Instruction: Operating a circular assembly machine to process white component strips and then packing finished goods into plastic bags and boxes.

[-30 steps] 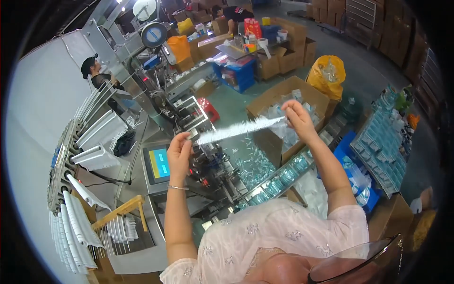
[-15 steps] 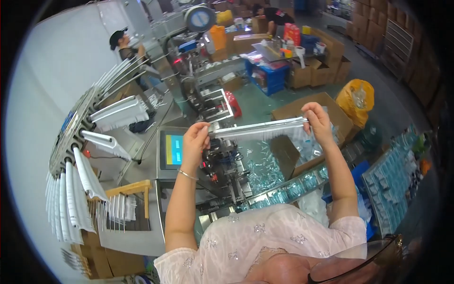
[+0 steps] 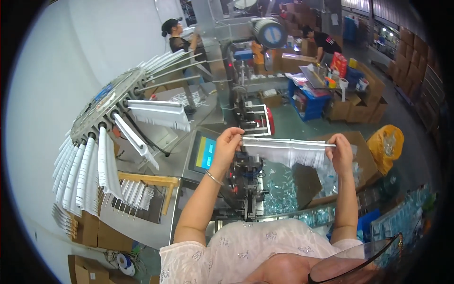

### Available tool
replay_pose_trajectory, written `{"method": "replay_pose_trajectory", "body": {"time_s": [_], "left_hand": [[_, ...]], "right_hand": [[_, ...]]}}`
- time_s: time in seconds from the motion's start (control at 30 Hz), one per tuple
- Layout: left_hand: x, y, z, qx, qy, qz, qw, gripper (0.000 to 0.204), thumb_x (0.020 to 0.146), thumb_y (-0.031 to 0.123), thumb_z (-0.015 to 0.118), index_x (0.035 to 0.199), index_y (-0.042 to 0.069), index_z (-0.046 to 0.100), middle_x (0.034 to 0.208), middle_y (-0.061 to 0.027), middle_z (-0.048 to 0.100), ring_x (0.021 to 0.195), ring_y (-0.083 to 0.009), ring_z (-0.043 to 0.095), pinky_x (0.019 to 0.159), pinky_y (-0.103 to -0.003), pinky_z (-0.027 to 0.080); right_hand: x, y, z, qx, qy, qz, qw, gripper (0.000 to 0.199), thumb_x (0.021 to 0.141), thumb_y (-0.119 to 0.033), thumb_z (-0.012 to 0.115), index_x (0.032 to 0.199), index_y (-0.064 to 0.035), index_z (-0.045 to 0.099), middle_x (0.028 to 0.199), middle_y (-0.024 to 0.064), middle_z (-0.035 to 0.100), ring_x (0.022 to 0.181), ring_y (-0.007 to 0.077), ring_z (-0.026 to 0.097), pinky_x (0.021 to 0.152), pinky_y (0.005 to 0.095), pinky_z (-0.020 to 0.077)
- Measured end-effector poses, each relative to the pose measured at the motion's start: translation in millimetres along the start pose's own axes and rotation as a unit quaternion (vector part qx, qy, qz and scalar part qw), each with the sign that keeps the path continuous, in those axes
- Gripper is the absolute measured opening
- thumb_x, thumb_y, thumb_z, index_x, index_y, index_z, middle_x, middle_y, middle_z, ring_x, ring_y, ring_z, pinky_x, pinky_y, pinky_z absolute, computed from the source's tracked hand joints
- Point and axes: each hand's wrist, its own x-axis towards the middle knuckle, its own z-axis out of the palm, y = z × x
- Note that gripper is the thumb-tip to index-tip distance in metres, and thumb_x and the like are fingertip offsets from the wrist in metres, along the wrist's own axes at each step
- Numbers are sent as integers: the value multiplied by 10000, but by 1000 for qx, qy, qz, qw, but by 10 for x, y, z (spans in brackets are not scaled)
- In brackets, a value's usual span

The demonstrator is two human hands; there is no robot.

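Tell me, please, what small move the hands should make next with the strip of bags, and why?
Probably carry the strip left toward the wheel. The left hand and right hand hold it level by its ends, clear of the machine. The wheel's rods already carry similar white strips, while several upper rods look bare, so one of those seems a likely place.

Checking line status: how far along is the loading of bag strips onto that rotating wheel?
Done: most spokes of the wheel at left carry white bag strips. In hand: left hand and right hand hold one strip level by its ends. Left: several upper rods look bare.
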Motion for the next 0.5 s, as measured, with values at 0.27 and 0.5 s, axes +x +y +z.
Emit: {"method": "replay_pose_trajectory", "body": {"time_s": [0.27, 0.5], "left_hand": [[361, 503, -120, 179, 150, 227, 946, 89, 838, 53, 500, 882, 28, 574, 725, -7, 556, 601, -60, 461, 547, -176, 365], [582, 995, -245, 400, 259, 469, 744, 253, 784, -30, 455, 985, 46, 588, 767, -93, 569, 709, -195, 544, 652, -265, 418]], "right_hand": [[440, 23, 389, 110, -40, -28, 993, 300, 904, -244, 368, 925, 17, 514, 681, 99, 570, 512, 125, 482, 488, 227, 383], [965, -26, 787, 200, -46, -60, 977, 281, 900, -225, 365, 927, -9, 543, 686, 81, 578, 529, 120, 470, 504, 234, 363]]}}
